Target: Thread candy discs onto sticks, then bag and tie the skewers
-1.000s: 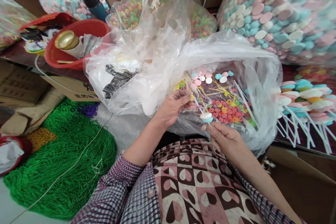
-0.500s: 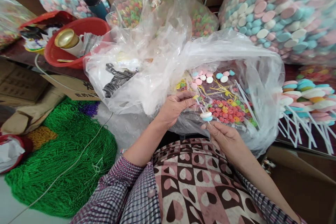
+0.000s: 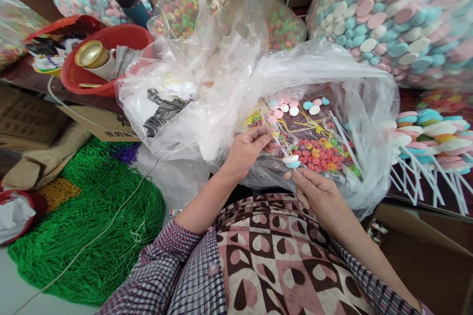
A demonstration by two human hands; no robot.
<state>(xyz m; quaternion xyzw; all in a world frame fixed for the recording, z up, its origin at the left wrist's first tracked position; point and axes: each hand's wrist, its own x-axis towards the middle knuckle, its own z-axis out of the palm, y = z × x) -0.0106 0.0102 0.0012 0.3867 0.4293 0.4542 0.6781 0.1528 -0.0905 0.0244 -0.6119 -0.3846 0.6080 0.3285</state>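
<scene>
Candy stack (image 3: 291, 161): white disc on a blue one, on a thin white stick, at the near edge of the clear plastic bag (image 3: 332, 69).
Right hand (image 3: 317, 192): at 6 o'clock of the stack, fingertips closed on its lower end.
Left hand (image 3: 247, 150): at 9 o'clock, thumb and forefinger pinched on the stick's upper end.
Ring candies (image 3: 314, 152): loose in the bag, at 2 o'clock.
Green beads (image 3: 92, 236): heaped well apart, at 8 o'clock.

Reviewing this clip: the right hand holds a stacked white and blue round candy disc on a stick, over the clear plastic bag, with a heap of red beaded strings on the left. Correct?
Not quite. The head view shows the heap of beaded strings is green, not red. The rest stands: the right hand holds the stacked white and blue round candy disc over the clear plastic bag.
</scene>
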